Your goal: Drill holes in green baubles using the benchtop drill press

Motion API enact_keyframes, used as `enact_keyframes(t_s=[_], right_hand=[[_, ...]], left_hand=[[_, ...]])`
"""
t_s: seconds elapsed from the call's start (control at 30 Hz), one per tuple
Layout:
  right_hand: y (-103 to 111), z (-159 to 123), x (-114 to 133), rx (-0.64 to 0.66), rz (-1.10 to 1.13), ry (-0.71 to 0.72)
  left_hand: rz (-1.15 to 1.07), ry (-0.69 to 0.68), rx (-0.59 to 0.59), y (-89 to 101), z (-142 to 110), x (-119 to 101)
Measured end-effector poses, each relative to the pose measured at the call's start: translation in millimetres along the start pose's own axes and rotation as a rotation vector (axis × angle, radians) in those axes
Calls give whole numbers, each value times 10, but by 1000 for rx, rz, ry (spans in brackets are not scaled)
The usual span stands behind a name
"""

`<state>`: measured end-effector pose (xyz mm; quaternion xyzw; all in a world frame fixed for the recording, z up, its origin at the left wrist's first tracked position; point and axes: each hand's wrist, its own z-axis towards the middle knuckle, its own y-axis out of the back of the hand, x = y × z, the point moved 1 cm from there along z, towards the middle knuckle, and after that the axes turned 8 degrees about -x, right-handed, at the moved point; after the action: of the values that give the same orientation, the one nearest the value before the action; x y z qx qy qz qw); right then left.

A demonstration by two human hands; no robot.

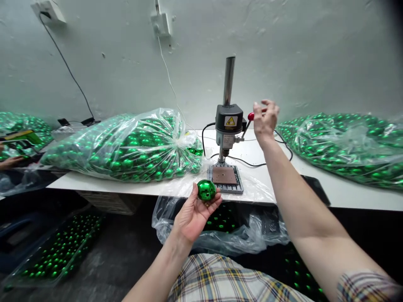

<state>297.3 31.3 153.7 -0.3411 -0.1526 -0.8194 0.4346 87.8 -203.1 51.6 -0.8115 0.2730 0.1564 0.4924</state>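
My left hand holds a shiny green bauble between thumb and fingertips, palm up, just in front of the drill press base. A flat brown plate lies on that base, under the chuck. My right hand is raised beside the red knob of the press lever. Its fingers are apart and loosely curled; whether the palm touches the knob I cannot tell. The dark motor head sits on a steel column.
Clear bags of green baubles lie left and right on the white table. A plastic-lined container with baubles is below the edge. A clear bin stands on the floor. Another person's hand shows far left.
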Motion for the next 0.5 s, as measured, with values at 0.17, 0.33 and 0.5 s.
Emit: enact_keyframes(t_s=[0.17, 0.33, 0.5], right_hand=[[498, -947, 711, 157, 116, 78], [794, -1962, 1081, 509, 159, 155], [912, -2183, 1008, 606, 217, 133]], left_hand=[[1, -51, 93, 32, -134, 20], [0, -109, 220, 19, -203, 115], [5, -101, 290, 1, -282, 192]])
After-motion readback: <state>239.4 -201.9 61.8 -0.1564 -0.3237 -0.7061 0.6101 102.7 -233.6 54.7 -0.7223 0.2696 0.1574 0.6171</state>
